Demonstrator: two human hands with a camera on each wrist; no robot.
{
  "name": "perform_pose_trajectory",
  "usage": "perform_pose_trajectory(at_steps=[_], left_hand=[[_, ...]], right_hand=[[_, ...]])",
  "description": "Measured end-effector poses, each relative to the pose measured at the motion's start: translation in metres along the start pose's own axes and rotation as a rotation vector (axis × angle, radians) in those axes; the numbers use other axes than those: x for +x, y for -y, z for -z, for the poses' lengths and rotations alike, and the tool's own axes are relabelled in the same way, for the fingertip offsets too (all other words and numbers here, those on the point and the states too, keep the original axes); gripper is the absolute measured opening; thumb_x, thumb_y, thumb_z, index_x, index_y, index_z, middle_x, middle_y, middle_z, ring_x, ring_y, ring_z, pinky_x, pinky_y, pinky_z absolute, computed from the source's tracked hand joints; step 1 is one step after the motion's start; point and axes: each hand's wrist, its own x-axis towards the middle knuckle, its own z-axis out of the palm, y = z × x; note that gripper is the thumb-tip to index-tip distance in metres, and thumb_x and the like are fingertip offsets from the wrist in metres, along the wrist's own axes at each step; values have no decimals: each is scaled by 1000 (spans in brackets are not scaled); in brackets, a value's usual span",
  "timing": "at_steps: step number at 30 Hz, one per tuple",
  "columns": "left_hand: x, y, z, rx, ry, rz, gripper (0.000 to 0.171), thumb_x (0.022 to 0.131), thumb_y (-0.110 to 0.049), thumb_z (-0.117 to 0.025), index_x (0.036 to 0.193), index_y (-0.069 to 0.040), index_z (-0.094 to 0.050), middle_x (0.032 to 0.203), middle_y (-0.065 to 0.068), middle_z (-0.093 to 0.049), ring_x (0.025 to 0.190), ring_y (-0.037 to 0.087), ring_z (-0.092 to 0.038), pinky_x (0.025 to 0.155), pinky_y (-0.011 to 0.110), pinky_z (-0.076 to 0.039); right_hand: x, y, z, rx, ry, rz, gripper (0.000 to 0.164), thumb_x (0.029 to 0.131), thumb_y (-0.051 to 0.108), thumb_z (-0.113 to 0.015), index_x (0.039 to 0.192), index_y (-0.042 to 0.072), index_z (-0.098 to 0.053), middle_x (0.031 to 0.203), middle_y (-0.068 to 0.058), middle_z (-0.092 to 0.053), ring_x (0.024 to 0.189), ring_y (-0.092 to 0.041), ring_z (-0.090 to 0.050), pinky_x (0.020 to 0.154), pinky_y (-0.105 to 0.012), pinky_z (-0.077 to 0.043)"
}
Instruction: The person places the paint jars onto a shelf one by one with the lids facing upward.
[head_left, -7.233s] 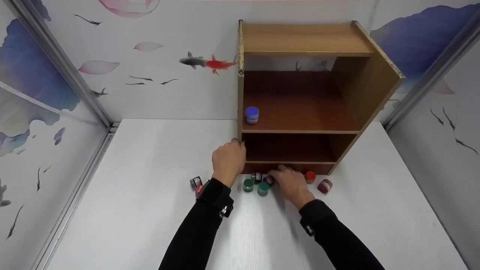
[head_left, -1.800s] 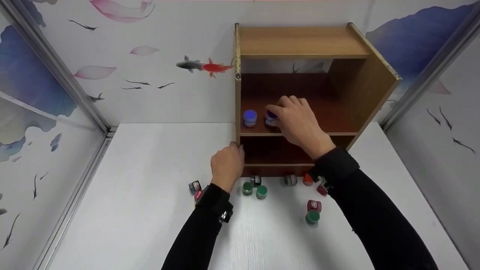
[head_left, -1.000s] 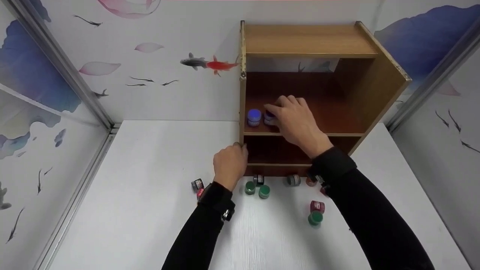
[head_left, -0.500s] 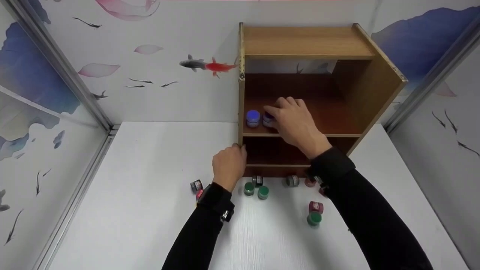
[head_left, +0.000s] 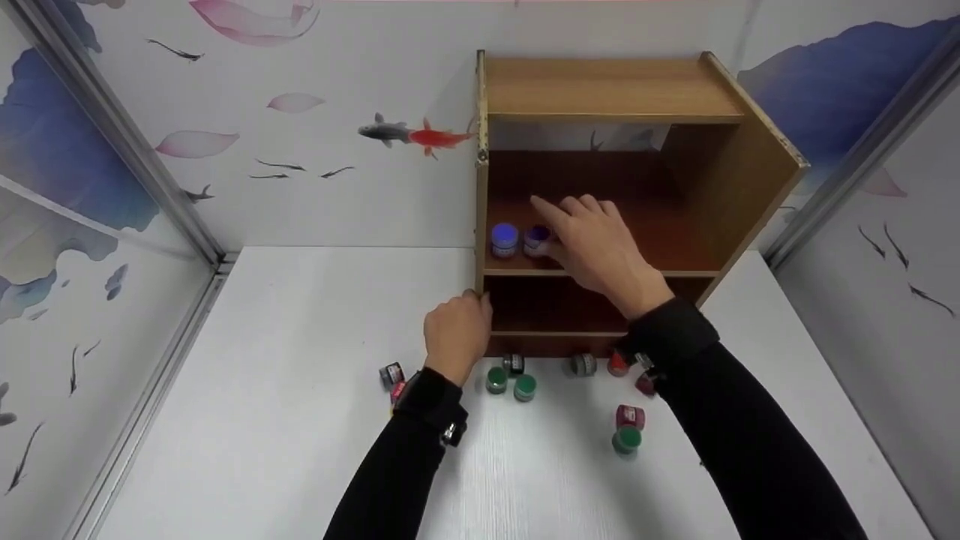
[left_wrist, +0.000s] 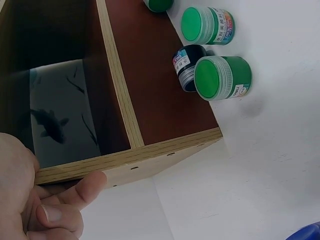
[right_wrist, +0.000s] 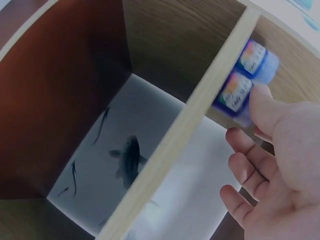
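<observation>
My left hand [head_left: 456, 334] grips the left side panel of the wooden shelf unit [head_left: 615, 86], thumb and fingers on either side of the board's edge in the left wrist view. On the middle shelf stand two small blue-lidded paint jars, the left jar [head_left: 505, 240] upright near the side panel and the right jar [head_left: 536, 241] close beside it. My right hand [head_left: 607, 251] is at the right jar, its index finger raised above the lid and its thumb at the jar's side. In the right wrist view the fingers [right_wrist: 245, 167] are spread away from the jars.
Along the unit's foot are green jars [head_left: 525, 388], a black jar [head_left: 514, 364], a grey jar [head_left: 583, 365] and an orange-red jar [head_left: 617, 364]. A red jar [head_left: 630, 417] and a green jar [head_left: 626, 439] lie nearer the front. A dark jar [head_left: 391, 375] lies left of my left wrist.
My right hand went from the table to the middle shelf, where a second blue jar now stands. Its index finger has just lifted off the lid. The left hand keeps its grip.
</observation>
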Motion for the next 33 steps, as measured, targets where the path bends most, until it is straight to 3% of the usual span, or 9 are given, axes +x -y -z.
perform_pose_trajectory(at_steps=[14,21,27,33], left_hand=[[-4,-1,3,-5,-21,-15,45,103,-35,-44,79,-4,-67,65,13,-68,56,29,-67,48,41,-52],[2,-1,12,-62,26,4,39,102,-35,-46,101,-2,-67,78,13,-71,62,28,-68,52,41,-53],[4,0,19,-78,35,8,41,101,-40,-47,99,-4,-67,81,12,-72,66,28,-69,55,41,-54],[3,0,21,-84,1,-11,41,101,-38,-48,92,-4,-68,79,13,-72,64,30,-69,55,42,-54]], right_hand=[[-34,-18,8,82,-73,-52,55,93,27,-67,143,15,-48,113,-16,-62,103,-35,-52,92,-50,-41],[-58,-15,10,108,-151,-27,52,91,23,-70,138,15,-52,108,-13,-63,97,-31,-51,89,-48,-41],[-81,-7,0,157,-189,7,41,90,19,-70,129,14,-58,106,-9,-65,98,-29,-54,89,-46,-42],[-102,1,-21,196,-153,22,30,91,19,-69,121,16,-63,106,-4,-67,100,-24,-59,93,-42,-43]])
